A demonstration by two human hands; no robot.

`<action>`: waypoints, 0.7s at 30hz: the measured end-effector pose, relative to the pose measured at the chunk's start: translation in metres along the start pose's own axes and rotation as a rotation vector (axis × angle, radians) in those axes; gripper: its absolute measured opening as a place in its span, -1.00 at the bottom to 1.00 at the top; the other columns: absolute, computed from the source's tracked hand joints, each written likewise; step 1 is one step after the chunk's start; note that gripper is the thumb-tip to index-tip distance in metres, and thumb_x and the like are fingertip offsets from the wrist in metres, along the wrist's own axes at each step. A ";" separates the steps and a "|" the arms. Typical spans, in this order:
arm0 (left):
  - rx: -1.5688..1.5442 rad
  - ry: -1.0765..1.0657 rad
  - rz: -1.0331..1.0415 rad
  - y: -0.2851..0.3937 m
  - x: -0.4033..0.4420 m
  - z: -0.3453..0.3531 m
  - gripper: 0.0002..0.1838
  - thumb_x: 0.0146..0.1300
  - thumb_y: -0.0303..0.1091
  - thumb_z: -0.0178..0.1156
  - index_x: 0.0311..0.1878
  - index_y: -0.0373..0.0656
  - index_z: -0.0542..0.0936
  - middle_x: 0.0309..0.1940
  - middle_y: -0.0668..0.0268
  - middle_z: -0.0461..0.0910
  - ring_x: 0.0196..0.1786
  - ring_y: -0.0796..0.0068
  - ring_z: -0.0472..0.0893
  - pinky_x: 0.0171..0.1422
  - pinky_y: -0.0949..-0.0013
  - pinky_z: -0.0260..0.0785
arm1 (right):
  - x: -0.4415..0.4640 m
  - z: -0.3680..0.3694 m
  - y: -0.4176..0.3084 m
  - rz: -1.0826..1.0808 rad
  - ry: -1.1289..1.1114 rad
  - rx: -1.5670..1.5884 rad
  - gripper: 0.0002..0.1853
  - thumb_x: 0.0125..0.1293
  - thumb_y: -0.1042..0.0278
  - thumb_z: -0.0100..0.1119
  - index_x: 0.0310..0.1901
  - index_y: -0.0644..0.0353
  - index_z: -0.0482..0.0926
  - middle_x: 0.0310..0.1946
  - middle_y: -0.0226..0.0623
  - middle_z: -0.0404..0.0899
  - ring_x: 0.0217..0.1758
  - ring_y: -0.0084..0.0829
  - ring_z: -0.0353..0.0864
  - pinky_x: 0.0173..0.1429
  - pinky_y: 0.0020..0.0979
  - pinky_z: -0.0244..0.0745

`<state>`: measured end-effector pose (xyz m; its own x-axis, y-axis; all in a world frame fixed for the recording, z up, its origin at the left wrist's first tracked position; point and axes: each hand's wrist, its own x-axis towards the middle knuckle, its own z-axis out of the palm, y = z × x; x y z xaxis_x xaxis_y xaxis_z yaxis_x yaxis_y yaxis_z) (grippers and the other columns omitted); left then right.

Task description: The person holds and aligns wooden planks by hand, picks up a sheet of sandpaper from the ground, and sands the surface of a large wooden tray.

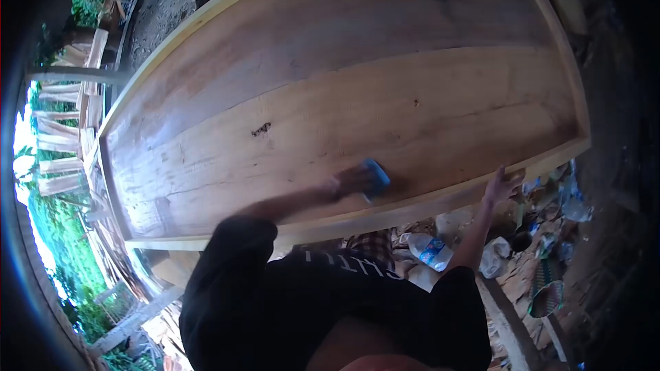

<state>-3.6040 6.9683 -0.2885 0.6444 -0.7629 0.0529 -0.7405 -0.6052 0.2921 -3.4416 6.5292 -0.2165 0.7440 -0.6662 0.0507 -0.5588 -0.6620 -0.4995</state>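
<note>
A large wooden panel (323, 110) with a raised border lies in front of me. My left hand (354, 182) is on its lower part, fingers wrapped around a blue pad (376, 175) pressed to the wood. Whether the pad is a sponge or folded sandpaper, I cannot make out. Dark knots and a long seam mark the wood around it. My right hand (504, 185) is by the near border rail (440, 196), its fingers spread and holding nothing. I cannot tell whether it touches the rail.
Below the near rail lie a plastic bottle (427, 251), crumpled plastic (495, 257) and a woven basket-like item (545, 288) among litter. Stacked boards (62, 134) stand at the left by green plants. A wooden beam (505, 316) slopes at lower right.
</note>
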 end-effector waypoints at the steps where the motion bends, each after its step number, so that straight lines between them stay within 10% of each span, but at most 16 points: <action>1: 0.247 -0.031 0.031 -0.027 -0.023 0.001 -0.45 0.28 -0.38 0.00 0.37 -0.07 0.29 0.42 0.29 0.18 0.49 0.23 0.10 0.59 0.15 -0.11 | 0.002 0.004 0.004 0.000 0.025 -0.041 -0.15 0.23 -0.07 0.19 0.45 -0.09 -0.04 0.21 0.28 0.23 0.23 0.22 0.27 0.19 0.08 0.35; 4: -0.724 0.377 -0.596 -0.107 -0.122 -0.021 -0.61 0.46 -0.33 -0.21 0.25 -0.16 0.44 0.31 0.15 0.35 0.35 0.15 0.32 0.46 0.20 0.14 | 0.006 0.013 0.015 -0.071 0.024 -0.092 -0.17 0.25 -0.05 0.18 0.45 -0.07 -0.03 0.16 0.32 0.25 0.19 0.21 0.31 0.12 0.11 0.40; 7: 0.026 0.393 -1.074 -0.102 -0.181 -0.094 -0.61 0.46 -0.33 -0.25 0.15 -0.14 0.52 0.24 0.07 0.43 0.26 0.01 0.40 0.36 0.16 0.24 | -0.004 0.004 -0.003 -0.005 -0.006 -0.096 -0.18 0.25 -0.12 0.14 0.43 -0.01 0.03 0.17 0.25 0.28 0.19 0.18 0.32 0.16 0.10 0.35; 10: -0.024 0.608 -1.249 -0.064 -0.194 -0.043 -0.61 0.45 -0.32 -0.25 0.15 -0.07 0.53 0.26 0.11 0.41 0.27 0.06 0.41 0.33 0.19 0.27 | -0.042 0.011 -0.032 -0.560 0.329 -0.538 -0.26 0.25 -0.01 0.17 0.38 0.09 0.15 0.18 0.14 0.32 0.23 0.11 0.30 0.29 0.02 0.20; 13: -0.358 0.335 -1.111 -0.002 -0.146 -0.063 -0.70 0.40 -0.28 -0.14 -0.01 0.00 0.59 0.07 0.24 0.55 0.15 0.16 0.49 0.18 0.14 0.36 | -0.172 0.016 -0.132 -1.061 -0.354 0.221 -0.29 0.13 0.29 0.35 0.30 0.21 0.27 0.27 0.07 0.26 0.35 0.04 0.21 0.38 -0.02 0.14; 16: -0.617 0.543 -0.924 0.038 -0.117 -0.109 -0.83 0.27 -0.35 0.09 -0.16 -0.09 0.62 -0.26 0.17 0.61 -0.17 0.11 0.61 -0.07 0.15 0.45 | -0.308 -0.002 -0.214 -1.549 -0.882 0.309 -0.36 0.15 0.26 0.35 0.26 0.16 0.35 0.17 0.02 0.41 0.26 -0.06 0.37 0.32 -0.12 0.26; 21: -0.607 1.011 -0.930 0.068 -0.159 -0.127 -0.87 0.25 -0.39 0.17 -0.20 -0.21 0.59 -0.35 0.12 0.60 -0.23 0.09 0.61 -0.16 0.18 0.46 | -0.399 0.003 -0.256 -1.401 -1.548 0.282 -0.63 0.24 0.39 0.23 0.10 0.17 0.54 -0.11 -0.12 0.63 -0.06 -0.16 0.64 0.07 -0.26 0.47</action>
<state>-3.7322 7.0778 -0.1556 0.8711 0.4586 0.1758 0.0227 -0.3951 0.9184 -3.5944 6.9653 -0.1115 0.2248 0.9698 -0.0943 0.4573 -0.1905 -0.8687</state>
